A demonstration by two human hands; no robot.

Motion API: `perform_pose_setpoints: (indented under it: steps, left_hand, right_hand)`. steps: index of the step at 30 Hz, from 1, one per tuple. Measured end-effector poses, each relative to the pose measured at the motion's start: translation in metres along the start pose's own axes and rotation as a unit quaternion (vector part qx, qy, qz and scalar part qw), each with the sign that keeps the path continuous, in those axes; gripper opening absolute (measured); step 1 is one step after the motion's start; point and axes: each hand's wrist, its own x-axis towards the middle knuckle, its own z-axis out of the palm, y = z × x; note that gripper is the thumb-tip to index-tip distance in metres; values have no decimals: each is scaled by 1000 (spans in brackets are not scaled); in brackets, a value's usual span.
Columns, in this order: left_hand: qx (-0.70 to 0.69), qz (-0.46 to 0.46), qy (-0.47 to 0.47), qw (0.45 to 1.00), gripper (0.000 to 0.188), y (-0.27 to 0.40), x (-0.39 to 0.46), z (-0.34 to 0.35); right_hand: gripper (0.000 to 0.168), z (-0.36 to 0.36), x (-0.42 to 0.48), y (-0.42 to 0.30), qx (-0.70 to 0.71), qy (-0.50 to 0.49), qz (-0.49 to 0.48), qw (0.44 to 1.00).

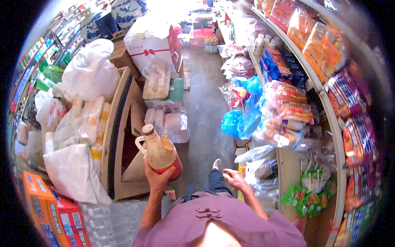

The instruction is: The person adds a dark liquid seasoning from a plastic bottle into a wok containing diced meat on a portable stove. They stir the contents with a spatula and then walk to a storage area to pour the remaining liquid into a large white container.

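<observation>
My left hand grips a jug by its lower body. The jug is cream above and red below, with a looped side handle, a round cap and a short spout-like projection on its right shoulder. It stands nearly upright in front of a wooden cabinet frame. My right hand hangs by my right side with its fingers loosely bent and nothing visible in it. Near that hand, clear plastic bags bulge from the lower shelf. One shoe shows ahead of me on the floor.
A narrow aisle floor runs forward between stocked shelves. On the left are a wooden cabinet, a stuffed white bag and shrink-wrapped bottles. Blue plastic bags jut into the aisle from the right, beside packaged food.
</observation>
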Motion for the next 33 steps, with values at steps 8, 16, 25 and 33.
perform_pose_setpoints:
  steps: [8, 16, 25, 33]
  left_hand:
    - [-16, 1, 19, 1000, 79, 10, 140, 117]
    - [64, 8, -17, 998, 83, -15, 283, 193]
    - [46, 1, -128, 991, 81, -17, 475, 282]
    - [40, 20, -135, 990, 89, -40, 618, 340]
  right_hand:
    - [44, -104, 251, -116, 153, -88, -168, 970]
    - [91, -182, 398, -239, 290, -275, -259, 879]
    - [90, -237, 550, -273, 163, -165, -214, 949]
    - [84, -277, 692, -294, 99, -110, -291, 945]
